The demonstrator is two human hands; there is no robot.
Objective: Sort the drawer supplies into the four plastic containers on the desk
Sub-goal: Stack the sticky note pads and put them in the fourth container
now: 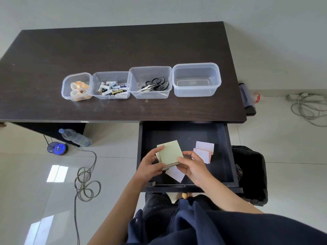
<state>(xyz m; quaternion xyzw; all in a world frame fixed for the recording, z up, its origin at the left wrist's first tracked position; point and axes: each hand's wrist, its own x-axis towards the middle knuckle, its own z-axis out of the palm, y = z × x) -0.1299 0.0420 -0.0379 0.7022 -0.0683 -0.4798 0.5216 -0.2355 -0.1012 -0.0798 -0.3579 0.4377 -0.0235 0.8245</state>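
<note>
- Four plastic containers are lined up mid-frame on the dark desk (53,55); three are already filled.
- Leftmost container (65,91): tape rolls (78,90). Second container (96,79): batteries (113,89). Third container (136,75): scissors (155,84).
- Rightmost container (196,79) is seen empty; judged to be reserved for the paper pads.
- In the open drawer (224,156), lower centre of frame, only note pads are seen as left to sort: a green pad stack (170,152), pink pads (204,152) to its right, one pink pad (175,175) just below the green stack.
- Task judged roughly three-quarters done; last category pending.
- Green pad stack is held above the drawer by both hands.
- Left hand (150,167): fingers curled round the stack's left edge, thumb on top.
- Right hand (192,165): stack's right and lower edge pinched, thumb on top; contact with the nearest pink pad cannot be told.
</note>
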